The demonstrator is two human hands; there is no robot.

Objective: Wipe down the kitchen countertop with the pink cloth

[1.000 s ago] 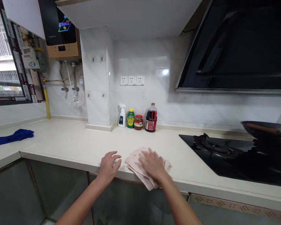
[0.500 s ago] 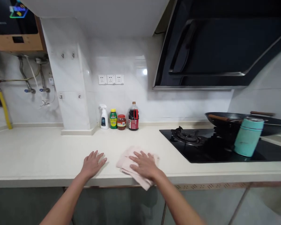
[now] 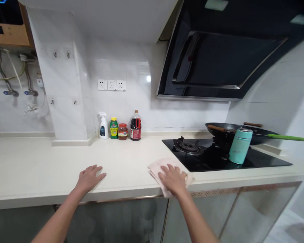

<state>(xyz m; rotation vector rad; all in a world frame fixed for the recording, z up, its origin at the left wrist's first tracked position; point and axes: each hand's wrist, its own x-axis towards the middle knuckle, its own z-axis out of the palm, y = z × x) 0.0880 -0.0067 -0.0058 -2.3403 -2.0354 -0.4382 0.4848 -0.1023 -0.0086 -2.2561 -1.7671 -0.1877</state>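
Note:
My left hand rests palm down near the counter's front edge, its fingers spread and nothing in it. To its right, my right hand lies flat on a pale pink cloth, pressing it to the white countertop. The fingers of that hand are spread, and part of the cloth is hidden beneath it. One corner of the cloth hangs over the front edge. The far side of the cloth lies close to the front left corner of the black gas stove.
Against the wall stand a white spray bottle, a green bottle, a red-lidded jar and a dark sauce bottle. A turquoise flask and a wok are on the stove, under a black range hood.
My right hand has slid the cloth rightward along the counter, up to the stove's corner. My left hand stays spread on the counter. The view has turned right.

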